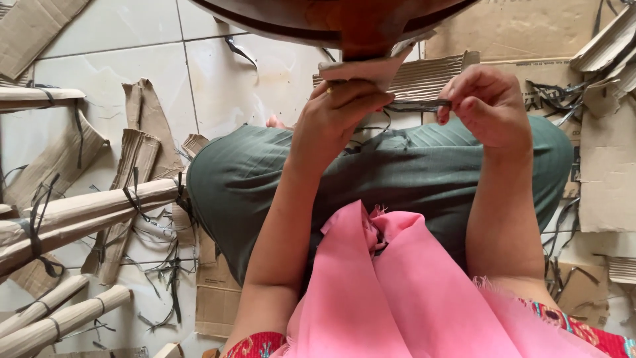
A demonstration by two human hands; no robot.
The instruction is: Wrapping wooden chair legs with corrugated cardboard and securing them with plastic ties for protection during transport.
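Observation:
My left hand [338, 109] pinches a folded piece of pale cardboard [368, 69] against the underside of a dark brown wooden piece [344, 20] at the top of the view. My right hand [487, 103] grips a thin black strap [414, 104] that runs between the two hands, just under the cardboard. Both hands are raised above my lap, which is covered by green cloth [397, 172] and a pink scarf [391, 292].
Cardboard-wrapped sticks tied with black straps [79, 212] lie on the tiled floor at the left. Loose cardboard scraps [142, 139] and cut strap ends are scattered around. Flat cardboard sheets [606, 172] and corrugated pieces [424, 76] lie at the right and top.

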